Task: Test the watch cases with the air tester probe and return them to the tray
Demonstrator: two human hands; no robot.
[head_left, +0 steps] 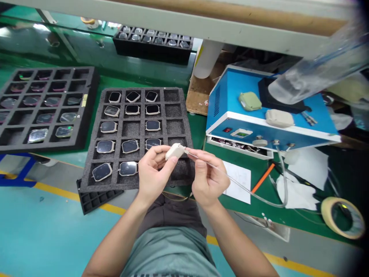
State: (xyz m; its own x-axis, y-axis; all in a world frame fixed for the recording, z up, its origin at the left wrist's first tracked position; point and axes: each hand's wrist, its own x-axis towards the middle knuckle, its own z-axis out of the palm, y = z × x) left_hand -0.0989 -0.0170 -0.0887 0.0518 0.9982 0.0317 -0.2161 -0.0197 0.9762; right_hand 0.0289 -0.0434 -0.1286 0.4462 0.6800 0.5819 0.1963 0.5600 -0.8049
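My left hand point(155, 169) grips a cream smartwatch case point(175, 151) between thumb and fingers, above the foam tray. In my right hand point(211, 177) is the end of a thin clear tube point(239, 185), pinched between thumb and fingers. Its white tip meets or nearly meets the right edge of the case; I cannot tell whether it touches. The tube curves right and up to a fitting on the front of a blue box point(219, 96). Under my hands lies the grey foam tray point(96, 138), with several dark-screened watches point(105, 146) in its compartments.
A second foam tray point(79, 134) with watches stands left, and a black one point(150, 50) behind. On the blue box rest a green case point(250, 101) and a cream case point(279, 118). An orange stick point(263, 178), white paper point(239, 181) and a tape roll point(328, 211) lie right.
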